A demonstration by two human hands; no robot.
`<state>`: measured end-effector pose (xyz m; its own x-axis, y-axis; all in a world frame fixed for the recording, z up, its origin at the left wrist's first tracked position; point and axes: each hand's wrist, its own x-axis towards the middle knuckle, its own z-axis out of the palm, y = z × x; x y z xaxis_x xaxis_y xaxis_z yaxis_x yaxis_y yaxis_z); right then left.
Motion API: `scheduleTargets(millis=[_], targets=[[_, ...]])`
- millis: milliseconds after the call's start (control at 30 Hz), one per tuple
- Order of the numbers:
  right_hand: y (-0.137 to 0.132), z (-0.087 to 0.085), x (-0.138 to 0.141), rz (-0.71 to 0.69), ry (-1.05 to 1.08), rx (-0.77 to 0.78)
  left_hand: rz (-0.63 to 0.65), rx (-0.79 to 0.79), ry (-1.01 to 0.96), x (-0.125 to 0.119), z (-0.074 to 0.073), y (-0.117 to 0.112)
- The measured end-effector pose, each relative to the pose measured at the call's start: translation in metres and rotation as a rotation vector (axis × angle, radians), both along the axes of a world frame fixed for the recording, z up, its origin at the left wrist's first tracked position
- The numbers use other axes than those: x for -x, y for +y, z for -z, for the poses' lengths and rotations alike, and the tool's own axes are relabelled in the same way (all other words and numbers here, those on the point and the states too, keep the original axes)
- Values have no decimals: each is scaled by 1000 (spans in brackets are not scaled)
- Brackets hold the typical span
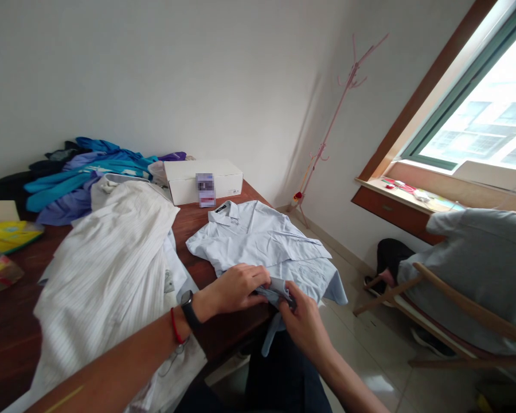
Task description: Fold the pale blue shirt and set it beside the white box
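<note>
Diagonally, the blue shirt [264,241] lies, collar [226,214] pointing toward the box [183,189]

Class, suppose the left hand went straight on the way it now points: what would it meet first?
The left hand would probably meet more of the light blue shirt it is holding; the right hand lies close by, though depth is unclear.

Black wristwatch [190,310], red cord bracelet [175,327], dark trousers [286,373]
</note>
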<state>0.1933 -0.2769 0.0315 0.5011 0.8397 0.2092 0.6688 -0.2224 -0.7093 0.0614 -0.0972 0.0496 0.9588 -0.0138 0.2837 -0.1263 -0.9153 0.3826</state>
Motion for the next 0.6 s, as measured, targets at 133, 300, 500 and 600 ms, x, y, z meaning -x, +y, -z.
scheduleTargets(millis=[133,300,500,600], targets=[[6,-3,-19,-80,210,-61,-70,27,3,-2,6,-3],[4,16,-15,24,20,-87,-55,18,-9,-6,19,-5],[-10,30,-1,43,-253,-77,-38,40,-22,-6,25,-6],[-19,32,-7,80,-317,-105,-44,107,-30,-5,24,-7]])
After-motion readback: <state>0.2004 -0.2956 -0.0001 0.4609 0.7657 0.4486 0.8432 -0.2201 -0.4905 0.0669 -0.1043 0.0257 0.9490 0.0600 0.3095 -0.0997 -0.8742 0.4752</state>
